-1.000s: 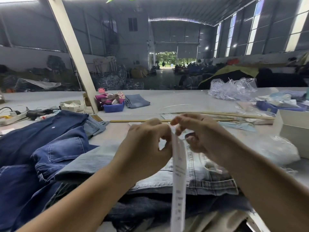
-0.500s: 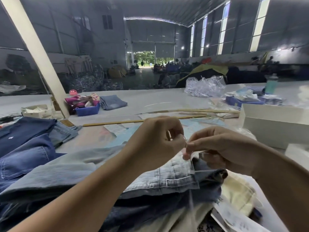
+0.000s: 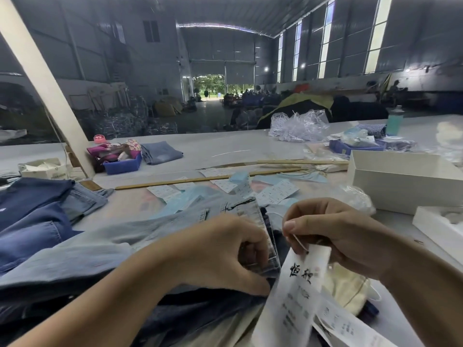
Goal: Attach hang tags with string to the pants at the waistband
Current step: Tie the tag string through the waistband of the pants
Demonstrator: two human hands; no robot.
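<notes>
Light blue denim pants (image 3: pixel 140 236) lie across a stack of garments in front of me, waistband (image 3: pixel 265 229) pointing right. My left hand (image 3: pixel 225 254) grips the waistband edge with curled fingers. My right hand (image 3: pixel 335 236) pinches a thin white string (image 3: pixel 299 242) between thumb and forefinger, just right of the waistband. From the string hangs a long white paper hang tag (image 3: pixel 298 291) with black characters printed on it. Where the string passes through the denim is hidden by my fingers.
Loose paper tags (image 3: pixel 275 192) and blue slips litter the table behind the pants. Dark blue jeans (image 3: pixel 32 211) are piled at left. White boxes (image 3: pixel 400 181) stand at right, a wooden stick (image 3: pixel 200 179) lies across the table, and a blue bin (image 3: pixel 122 165) sits further back.
Both hands have dropped lower onto the pants. My left hand has moved from the string to gripping the waistband, and the tag now hangs below my right hand. The view tilted down.
</notes>
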